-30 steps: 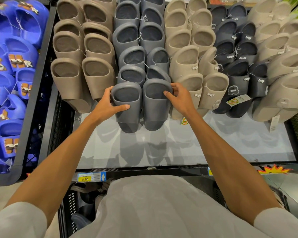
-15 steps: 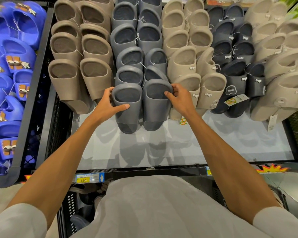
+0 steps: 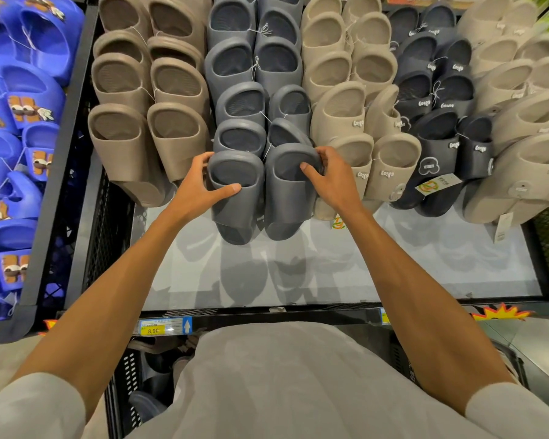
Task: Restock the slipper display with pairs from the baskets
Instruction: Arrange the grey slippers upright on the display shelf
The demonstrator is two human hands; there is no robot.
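A pair of dark grey slippers stands at the front of the grey column on the display shelf (image 3: 330, 274). My left hand (image 3: 200, 188) grips the left grey slipper (image 3: 235, 210), thumb across its strap and fingers behind its rim. My right hand (image 3: 333, 179) grips the right grey slipper (image 3: 282, 204), thumb in its opening and fingers over its rim. More grey pairs (image 3: 254, 68) are stacked behind. Below the shelf, a black basket (image 3: 121, 375) holds dark slippers (image 3: 146, 403), mostly hidden by my shirt.
Brown slippers (image 3: 146, 128) fill the column to the left, beige ones (image 3: 355, 118) and black ones (image 3: 438, 128) lie to the right, and more beige pairs (image 3: 526, 153) far right. A bin of blue slippers (image 3: 19, 122) stands at the left. A price tag (image 3: 159, 327) hangs on the shelf edge.
Both hands have kept their grip on the grey pair and nudged it slightly back against the stack. The view has shifted a little.
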